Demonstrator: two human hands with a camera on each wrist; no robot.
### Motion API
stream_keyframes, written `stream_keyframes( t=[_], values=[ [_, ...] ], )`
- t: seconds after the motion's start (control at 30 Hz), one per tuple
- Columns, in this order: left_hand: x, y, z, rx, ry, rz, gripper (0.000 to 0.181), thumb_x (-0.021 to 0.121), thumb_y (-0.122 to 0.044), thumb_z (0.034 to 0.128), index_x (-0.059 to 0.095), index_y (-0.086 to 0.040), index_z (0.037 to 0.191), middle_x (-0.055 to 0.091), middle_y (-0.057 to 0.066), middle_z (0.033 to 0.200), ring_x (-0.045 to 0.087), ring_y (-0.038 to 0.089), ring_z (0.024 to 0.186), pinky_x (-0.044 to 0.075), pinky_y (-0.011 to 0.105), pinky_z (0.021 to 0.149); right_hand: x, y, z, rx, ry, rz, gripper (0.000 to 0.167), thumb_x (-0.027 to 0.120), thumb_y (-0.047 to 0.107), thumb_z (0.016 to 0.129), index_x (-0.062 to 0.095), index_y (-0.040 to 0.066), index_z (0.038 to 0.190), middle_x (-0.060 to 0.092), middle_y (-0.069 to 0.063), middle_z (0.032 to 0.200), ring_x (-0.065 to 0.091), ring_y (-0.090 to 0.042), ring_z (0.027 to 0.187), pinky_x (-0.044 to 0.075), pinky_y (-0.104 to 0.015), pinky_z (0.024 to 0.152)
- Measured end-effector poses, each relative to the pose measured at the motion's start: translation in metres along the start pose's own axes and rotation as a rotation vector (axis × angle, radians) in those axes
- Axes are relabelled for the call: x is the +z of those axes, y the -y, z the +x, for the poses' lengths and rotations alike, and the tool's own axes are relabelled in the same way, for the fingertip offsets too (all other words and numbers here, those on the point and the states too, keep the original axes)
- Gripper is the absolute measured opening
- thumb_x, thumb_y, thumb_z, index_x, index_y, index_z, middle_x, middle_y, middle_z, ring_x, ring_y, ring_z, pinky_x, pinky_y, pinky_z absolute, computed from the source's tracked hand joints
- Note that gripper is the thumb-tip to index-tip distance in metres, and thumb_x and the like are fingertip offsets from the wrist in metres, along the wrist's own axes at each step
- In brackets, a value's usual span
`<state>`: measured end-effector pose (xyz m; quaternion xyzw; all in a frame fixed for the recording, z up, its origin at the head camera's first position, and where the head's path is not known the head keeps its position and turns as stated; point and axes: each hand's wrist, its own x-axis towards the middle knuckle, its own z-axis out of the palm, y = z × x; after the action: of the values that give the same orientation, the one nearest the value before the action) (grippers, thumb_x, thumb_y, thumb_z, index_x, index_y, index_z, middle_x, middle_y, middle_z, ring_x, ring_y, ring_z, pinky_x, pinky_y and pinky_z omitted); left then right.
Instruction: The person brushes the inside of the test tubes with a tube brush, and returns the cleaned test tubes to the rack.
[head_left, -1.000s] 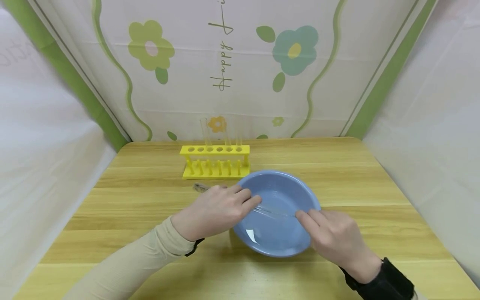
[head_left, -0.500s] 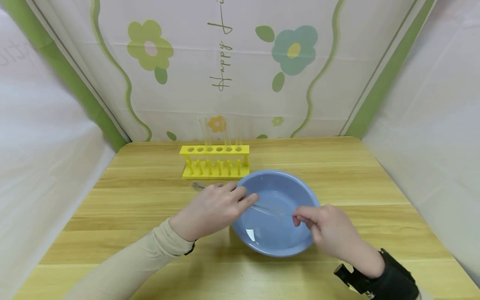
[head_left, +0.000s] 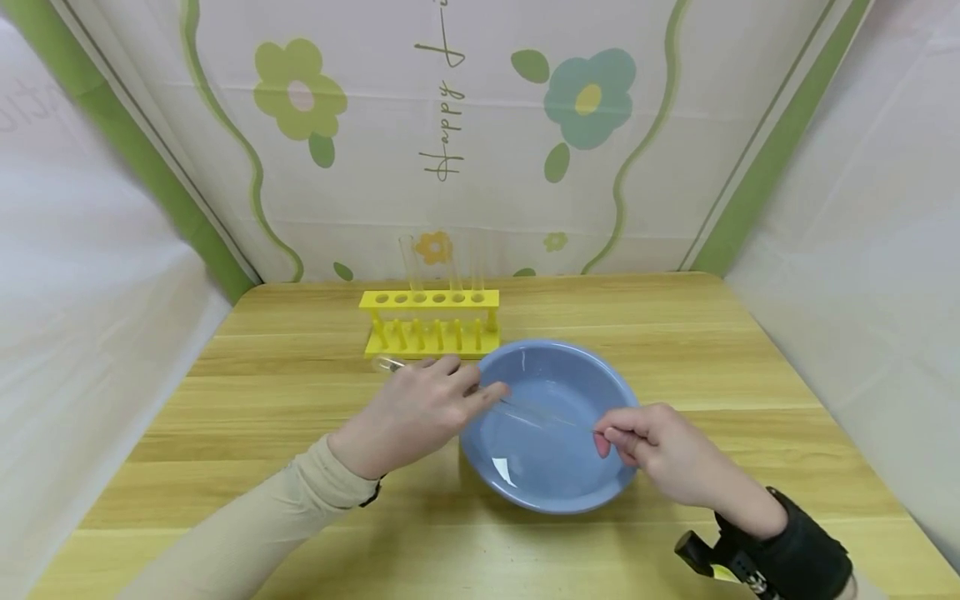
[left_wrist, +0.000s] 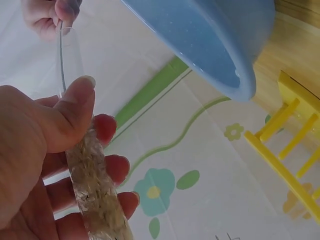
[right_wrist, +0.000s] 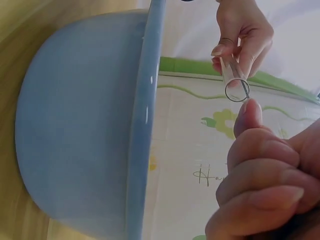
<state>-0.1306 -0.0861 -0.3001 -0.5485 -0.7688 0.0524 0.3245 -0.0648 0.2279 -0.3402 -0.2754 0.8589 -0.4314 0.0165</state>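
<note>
My left hand (head_left: 420, 408) grips a clear glass test tube (head_left: 382, 363), held slantwise over the blue basin (head_left: 558, 479). In the left wrist view, fingers and thumb wrap the tube, and the pale bristles of a test tube brush (left_wrist: 97, 192) fill the part of it in the palm. A thin wire handle (left_wrist: 62, 60) runs from the bristles out through the tube's mouth. My right hand (head_left: 660, 454), above the basin's right side, pinches the end of that wire. From the right wrist, the round tube mouth (right_wrist: 236, 90) faces the pinching fingers.
Behind the basin to the left stands a yellow test tube rack (head_left: 431, 353) with several holes and pegs. A few clear tubes (head_left: 410, 262) stick up from it. A printed cloth (head_left: 480, 200) hangs beyond the wooden table (head_left: 247, 433).
The bristles have drawn back from the tube's closed end, which now shows clear glass. My right hand has turned over and shifted slightly right; my left hand has moved a little left and up.
</note>
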Motion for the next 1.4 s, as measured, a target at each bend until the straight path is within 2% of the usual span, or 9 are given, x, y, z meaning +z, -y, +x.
stream_keyframes(
  t=[0.23, 0.4, 0.67, 0.9, 1.03, 1.27, 1.4],
  values=[
    [-0.003, 0.007, -0.004, -0.023, 0.021, -0.004, 0.033, 0.076, -0.005, 0.0866, 0.070, -0.017, 0.117, 0.062, 0.005, 0.087, 0.058, 0.019, 0.068, 0.053, 0.025, 0.054, -0.004, -0.006, -0.005, 0.026, 0.023, 0.073, 0.023, 0.050, 0.000, 0.101, 0.063, 0.013, 0.087, 0.042, 0.011, 0.064, 0.041, -0.006, 0.052, 0.035, -0.022, 0.042],
    [-0.003, 0.010, -0.007, -0.030, 0.030, -0.010, 0.034, 0.077, -0.007, 0.0864, 0.069, -0.017, 0.118, 0.061, 0.004, 0.086, 0.053, 0.018, 0.065, 0.048, 0.023, 0.051, -0.007, -0.009, -0.008, 0.029, 0.028, 0.114, 0.025, 0.049, -0.002, 0.101, 0.064, 0.013, 0.088, 0.041, 0.010, 0.062, 0.039, -0.006, 0.050, 0.033, -0.022, 0.041],
    [-0.001, 0.014, -0.010, -0.037, 0.043, -0.031, 0.042, 0.076, 0.003, 0.0826, 0.070, -0.018, 0.119, 0.061, 0.004, 0.085, 0.052, 0.018, 0.065, 0.046, 0.022, 0.051, -0.014, -0.015, -0.017, 0.051, 0.006, 0.072, 0.026, 0.050, -0.002, 0.101, 0.065, 0.015, 0.089, 0.041, 0.011, 0.062, 0.039, -0.005, 0.050, 0.034, -0.023, 0.041],
    [0.001, 0.017, -0.012, -0.041, 0.038, -0.032, 0.041, 0.078, -0.001, 0.0833, 0.071, -0.018, 0.120, 0.062, 0.004, 0.085, 0.052, 0.018, 0.065, 0.045, 0.022, 0.049, -0.019, -0.020, -0.025, 0.080, 0.006, 0.061, 0.025, 0.049, -0.002, 0.101, 0.068, 0.012, 0.092, 0.040, 0.011, 0.062, 0.038, -0.005, 0.050, 0.034, -0.024, 0.041],
    [0.001, 0.018, -0.013, -0.043, 0.047, -0.020, 0.042, 0.079, -0.004, 0.0837, 0.071, -0.018, 0.123, 0.064, 0.004, 0.086, 0.055, 0.019, 0.066, 0.047, 0.023, 0.051, -0.020, -0.024, -0.029, 0.079, -0.013, 0.013, 0.027, 0.050, -0.003, 0.100, 0.069, 0.016, 0.092, 0.040, 0.013, 0.062, 0.038, -0.004, 0.050, 0.035, -0.023, 0.041],
    [0.003, 0.020, -0.016, -0.054, 0.062, -0.040, 0.037, 0.077, -0.006, 0.0856, 0.071, -0.018, 0.120, 0.065, 0.004, 0.086, 0.055, 0.019, 0.065, 0.048, 0.024, 0.051, -0.020, -0.034, -0.036, 0.027, -0.082, -0.161, 0.033, 0.057, -0.006, 0.095, 0.064, 0.026, 0.088, 0.038, 0.020, 0.065, 0.038, 0.002, 0.054, 0.035, -0.021, 0.045],
    [0.005, 0.020, -0.018, -0.062, 0.073, -0.052, 0.039, 0.078, -0.007, 0.0850, 0.072, -0.019, 0.122, 0.066, 0.004, 0.086, 0.057, 0.019, 0.066, 0.049, 0.025, 0.051, -0.022, -0.040, -0.044, 0.022, -0.095, -0.196, 0.037, 0.058, -0.007, 0.094, 0.061, 0.029, 0.087, 0.036, 0.021, 0.065, 0.036, 0.003, 0.054, 0.034, -0.021, 0.045]
  ],
)
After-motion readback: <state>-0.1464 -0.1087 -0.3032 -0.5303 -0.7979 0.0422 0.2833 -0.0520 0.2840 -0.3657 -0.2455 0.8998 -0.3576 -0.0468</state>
